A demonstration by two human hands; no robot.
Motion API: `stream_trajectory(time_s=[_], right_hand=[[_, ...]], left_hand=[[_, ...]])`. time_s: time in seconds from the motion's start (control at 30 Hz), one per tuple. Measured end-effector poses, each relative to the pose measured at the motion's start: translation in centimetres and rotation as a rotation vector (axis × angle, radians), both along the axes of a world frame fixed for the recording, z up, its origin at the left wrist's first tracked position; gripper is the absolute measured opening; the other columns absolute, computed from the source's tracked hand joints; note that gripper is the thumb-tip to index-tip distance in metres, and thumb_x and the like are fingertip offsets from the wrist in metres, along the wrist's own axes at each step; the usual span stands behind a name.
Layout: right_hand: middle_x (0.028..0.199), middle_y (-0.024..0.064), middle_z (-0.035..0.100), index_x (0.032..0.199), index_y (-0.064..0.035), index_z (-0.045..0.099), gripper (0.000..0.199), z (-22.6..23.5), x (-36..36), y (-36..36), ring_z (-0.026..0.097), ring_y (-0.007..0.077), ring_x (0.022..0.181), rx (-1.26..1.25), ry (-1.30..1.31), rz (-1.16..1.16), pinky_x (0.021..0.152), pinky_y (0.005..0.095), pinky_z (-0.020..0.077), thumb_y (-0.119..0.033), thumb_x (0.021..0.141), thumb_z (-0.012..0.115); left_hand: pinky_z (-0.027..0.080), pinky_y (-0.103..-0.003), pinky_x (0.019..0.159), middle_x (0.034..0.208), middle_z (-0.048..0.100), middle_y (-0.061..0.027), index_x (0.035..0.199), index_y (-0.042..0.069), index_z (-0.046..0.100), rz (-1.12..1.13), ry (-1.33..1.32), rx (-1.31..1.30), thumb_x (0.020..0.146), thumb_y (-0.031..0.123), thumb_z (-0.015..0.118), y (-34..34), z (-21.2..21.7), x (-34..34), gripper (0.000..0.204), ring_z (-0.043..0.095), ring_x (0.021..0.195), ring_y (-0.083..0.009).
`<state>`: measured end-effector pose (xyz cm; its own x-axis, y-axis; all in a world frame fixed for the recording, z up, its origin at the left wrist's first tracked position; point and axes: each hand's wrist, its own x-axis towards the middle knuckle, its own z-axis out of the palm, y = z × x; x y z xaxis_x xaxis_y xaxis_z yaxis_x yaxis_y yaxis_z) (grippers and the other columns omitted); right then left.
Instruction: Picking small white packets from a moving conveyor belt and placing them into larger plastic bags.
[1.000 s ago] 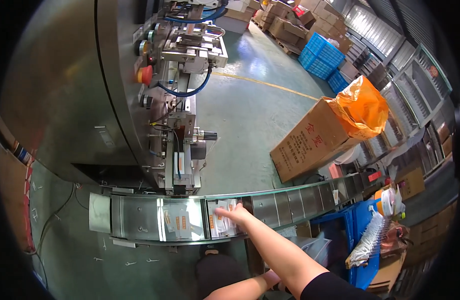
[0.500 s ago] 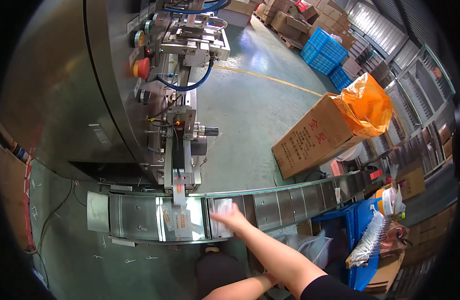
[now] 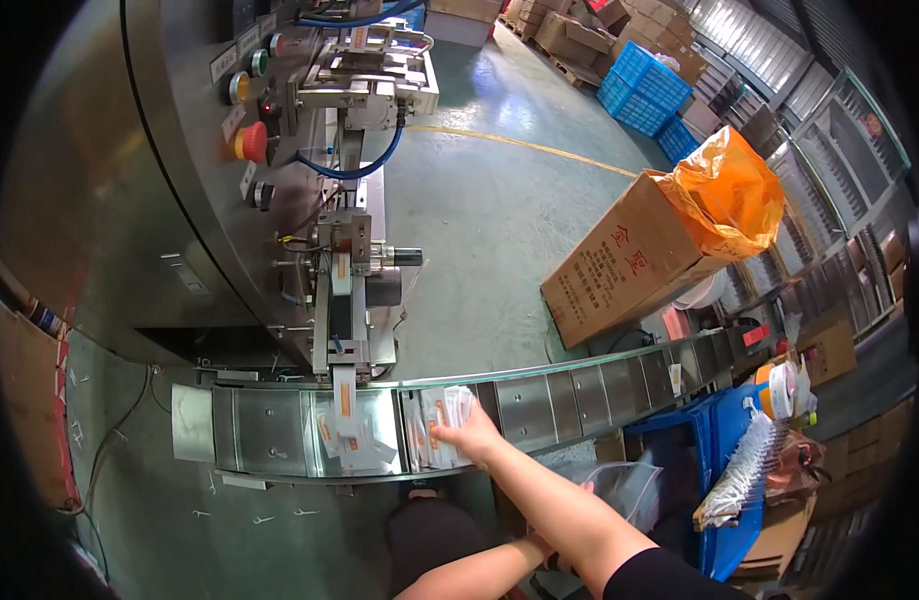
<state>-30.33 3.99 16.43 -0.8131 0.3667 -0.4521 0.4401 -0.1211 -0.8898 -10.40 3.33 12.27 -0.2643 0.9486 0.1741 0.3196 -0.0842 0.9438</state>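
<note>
On a metal conveyor [image 3: 540, 412], my right hand [image 3: 472, 437] closes around a bunch of small flat white packets [image 3: 442, 428] with orange print. Its thumb lies across their near side, and the fingers behind them are mostly hidden. To the left, more loose packets [image 3: 355, 445] lie on the conveyor beneath a packet strip [image 3: 345, 400] hanging from the machine's outlet. My left forearm [image 3: 480, 572] crosses under the right one. The left hand is mostly covered; a fingertip [image 3: 588, 487] shows at the edge of a clear plastic bag [image 3: 625, 490], which it grips.
A steel machine [image 3: 170, 190] with buttons and a red knob [image 3: 250, 142] stands at left. Beyond the conveyor are a tall carton [image 3: 610, 265] with an orange liner [image 3: 728, 200] and blue crates [image 3: 645, 90]. A blue stand [image 3: 720, 545] holding goods is at right.
My right hand has tightened on the packets, which now stand bunched and fanned, with orange print showing. The strip at the outlet has come down further. The view has shifted slightly.
</note>
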Motion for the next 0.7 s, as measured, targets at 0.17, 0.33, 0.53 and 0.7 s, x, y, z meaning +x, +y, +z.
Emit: stream_trajectory(time_s=[0.17,0.33,0.53,0.7], right_hand=[[0.099,0.0073,0.058,0.113,-0.0016,0.044,0.052,5.0,3.5,3.9,0.058,0.0167,0.089,-0.191,0.144,-0.104,0.081,0.0326,0.0468,0.001,0.067,0.068],[0.102,0.0107,0.060,0.111,-0.0014,0.052,0.044,8.4,13.6,12.4,0.060,0.0216,0.092,-0.440,0.254,-0.330,0.080,0.0363,0.0490,-0.003,0.070,0.066],[0.115,0.0100,0.052,0.131,-0.0070,0.027,0.082,9.8,27.3,16.4,0.053,0.0222,0.103,-0.211,0.233,-0.547,0.087,0.0378,0.0448,-0.006,0.063,0.073],[0.119,0.0212,0.047,0.131,-0.0069,0.026,0.082,1.9,29.4,14.2,0.049,0.0281,0.110,0.447,-0.436,-0.212,0.090,0.0341,0.0401,-0.025,0.063,0.069]], left_hand=[[0.032,-0.033,0.094,0.125,0.045,-0.0148,0.121,0.005,0.044,0.007,-0.633,-0.150,0.088,0.031,0.045,1.6,0.6,0.6,0.042,0.040,0.117,-0.0239],[0.044,-0.039,0.081,0.113,0.048,-0.0214,0.127,0.004,0.029,-0.142,-0.185,-0.484,0.070,0.016,0.055,2.6,3.5,-1.6,0.064,0.051,0.099,-0.0366],[0.033,-0.035,0.098,0.139,0.023,-0.0215,0.137,0.001,0.009,0.029,-0.287,-0.519,0.065,0.012,0.054,2.5,4.8,-3.9,0.086,0.033,0.124,-0.0332],[0.036,-0.035,0.095,0.138,0.022,-0.0252,0.137,0.000,0.006,0.011,-0.268,-0.541,0.065,0.009,0.054,3.5,5.1,-1.9,0.087,0.030,0.125,-0.0352]])
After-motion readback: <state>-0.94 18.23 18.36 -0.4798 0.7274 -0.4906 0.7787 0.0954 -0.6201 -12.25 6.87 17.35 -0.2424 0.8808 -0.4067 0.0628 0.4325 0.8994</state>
